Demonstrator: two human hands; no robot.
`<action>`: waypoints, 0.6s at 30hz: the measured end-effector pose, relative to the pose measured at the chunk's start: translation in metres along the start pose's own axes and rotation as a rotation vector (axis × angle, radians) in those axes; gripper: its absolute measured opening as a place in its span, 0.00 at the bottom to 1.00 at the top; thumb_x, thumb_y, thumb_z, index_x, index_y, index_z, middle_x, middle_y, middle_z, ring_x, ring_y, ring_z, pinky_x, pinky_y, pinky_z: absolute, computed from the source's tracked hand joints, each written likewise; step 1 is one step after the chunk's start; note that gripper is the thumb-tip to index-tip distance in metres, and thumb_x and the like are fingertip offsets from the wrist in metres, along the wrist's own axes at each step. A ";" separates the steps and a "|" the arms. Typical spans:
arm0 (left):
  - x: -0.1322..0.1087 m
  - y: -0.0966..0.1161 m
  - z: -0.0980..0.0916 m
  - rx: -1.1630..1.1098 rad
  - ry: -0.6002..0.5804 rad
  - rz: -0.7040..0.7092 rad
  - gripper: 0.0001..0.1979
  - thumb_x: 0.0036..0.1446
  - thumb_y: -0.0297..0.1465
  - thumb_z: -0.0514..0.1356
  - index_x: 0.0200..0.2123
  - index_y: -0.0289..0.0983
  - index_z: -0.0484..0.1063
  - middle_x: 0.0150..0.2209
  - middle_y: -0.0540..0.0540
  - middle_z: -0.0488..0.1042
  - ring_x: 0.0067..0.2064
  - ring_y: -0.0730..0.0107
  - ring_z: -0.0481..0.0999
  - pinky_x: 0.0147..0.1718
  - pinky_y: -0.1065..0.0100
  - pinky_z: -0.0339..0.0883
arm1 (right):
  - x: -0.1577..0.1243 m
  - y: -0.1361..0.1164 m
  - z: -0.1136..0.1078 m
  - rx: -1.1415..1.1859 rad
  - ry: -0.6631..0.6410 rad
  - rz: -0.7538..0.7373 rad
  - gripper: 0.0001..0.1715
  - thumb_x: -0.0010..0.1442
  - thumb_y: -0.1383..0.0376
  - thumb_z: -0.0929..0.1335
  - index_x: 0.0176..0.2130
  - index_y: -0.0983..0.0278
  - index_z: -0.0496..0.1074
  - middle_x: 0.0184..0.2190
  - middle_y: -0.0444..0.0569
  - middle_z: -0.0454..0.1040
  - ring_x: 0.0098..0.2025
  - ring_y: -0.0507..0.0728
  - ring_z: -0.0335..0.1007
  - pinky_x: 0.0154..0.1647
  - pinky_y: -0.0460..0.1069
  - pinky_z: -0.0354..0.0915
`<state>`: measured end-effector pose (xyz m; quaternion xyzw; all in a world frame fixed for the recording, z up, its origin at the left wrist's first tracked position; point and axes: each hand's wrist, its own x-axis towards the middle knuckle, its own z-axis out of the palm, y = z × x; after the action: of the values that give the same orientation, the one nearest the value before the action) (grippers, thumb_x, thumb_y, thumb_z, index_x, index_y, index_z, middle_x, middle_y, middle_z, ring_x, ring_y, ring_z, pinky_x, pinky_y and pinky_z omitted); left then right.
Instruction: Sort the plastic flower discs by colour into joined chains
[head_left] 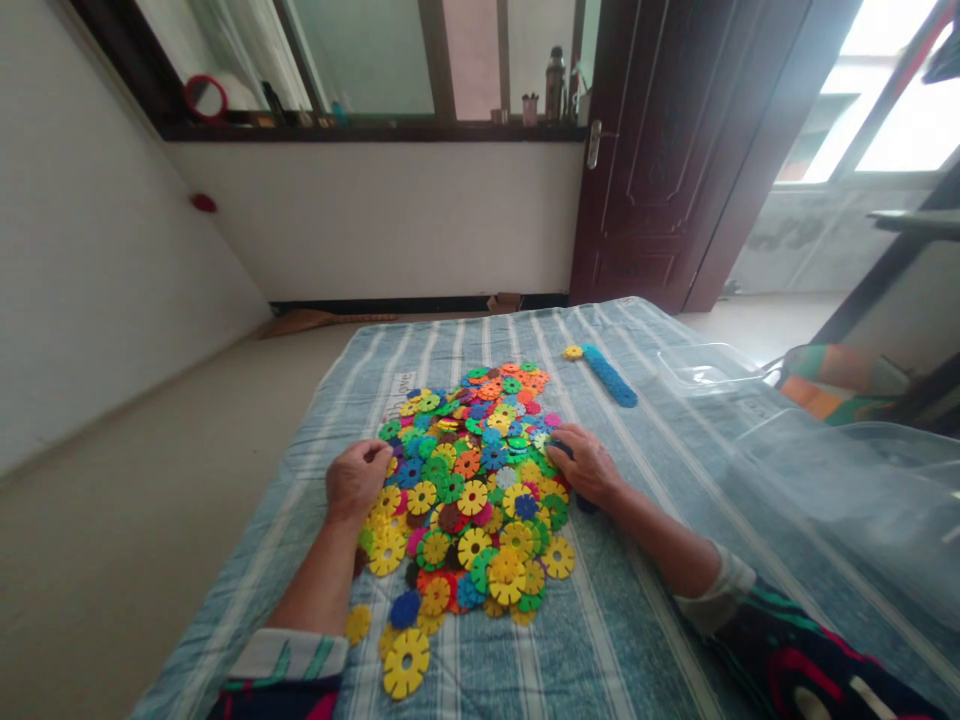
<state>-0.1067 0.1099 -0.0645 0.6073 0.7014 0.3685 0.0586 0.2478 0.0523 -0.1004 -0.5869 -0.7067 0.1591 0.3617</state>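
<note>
A single yellow disc (406, 662) lies nearest, apart from the pile, on the striped cloth (615, 620). Bare cloth runs along both sides of the forearms. The left hand (358, 480) rests at the left edge of the pile of coloured discs (472, 480), its fingers curled together; whether they pinch a disc cannot be told. The right hand (589, 462) sits at the pile's right edge, fingers curled over a dark blue piece (586, 506) that shows at either end of the hand. Right of it stands a clear tub (840, 490), close to the cloth's edge. Beyond the pile, a blue rod of discs (610, 377) lies apart on open cloth. Further off, bare floor (112, 520) reaches the wall and a dark door (660, 150).
</note>
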 end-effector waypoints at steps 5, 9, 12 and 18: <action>-0.006 0.006 0.001 -0.102 0.016 -0.043 0.10 0.42 0.38 0.58 0.24 0.39 0.75 0.28 0.48 0.79 0.34 0.61 0.76 0.39 0.66 0.68 | -0.002 0.001 -0.004 -0.015 -0.014 -0.016 0.15 0.62 0.56 0.63 0.43 0.58 0.75 0.51 0.53 0.73 0.54 0.61 0.67 0.58 0.58 0.61; -0.010 0.005 0.004 -0.133 0.016 -0.070 0.13 0.44 0.39 0.57 0.27 0.37 0.76 0.27 0.49 0.78 0.32 0.64 0.76 0.36 0.68 0.69 | -0.004 0.001 -0.005 -0.037 -0.027 -0.016 0.15 0.62 0.55 0.63 0.42 0.57 0.75 0.49 0.51 0.73 0.53 0.62 0.68 0.57 0.58 0.61; -0.013 0.006 0.007 -0.168 0.016 -0.085 0.14 0.45 0.40 0.57 0.27 0.36 0.76 0.25 0.49 0.77 0.31 0.65 0.76 0.34 0.70 0.69 | -0.005 0.000 -0.005 -0.033 -0.028 -0.042 0.15 0.62 0.56 0.63 0.41 0.58 0.75 0.49 0.52 0.74 0.51 0.62 0.69 0.57 0.57 0.62; -0.019 0.019 0.011 -0.218 0.000 -0.095 0.15 0.45 0.40 0.56 0.28 0.35 0.77 0.23 0.49 0.76 0.29 0.67 0.74 0.31 0.70 0.68 | -0.011 -0.010 -0.005 -0.040 0.018 -0.055 0.15 0.61 0.58 0.64 0.45 0.58 0.75 0.51 0.54 0.73 0.54 0.62 0.68 0.58 0.58 0.62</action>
<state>-0.0809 0.0977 -0.0686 0.5635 0.6851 0.4394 0.1413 0.2443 0.0381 -0.0938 -0.5760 -0.7222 0.1294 0.3604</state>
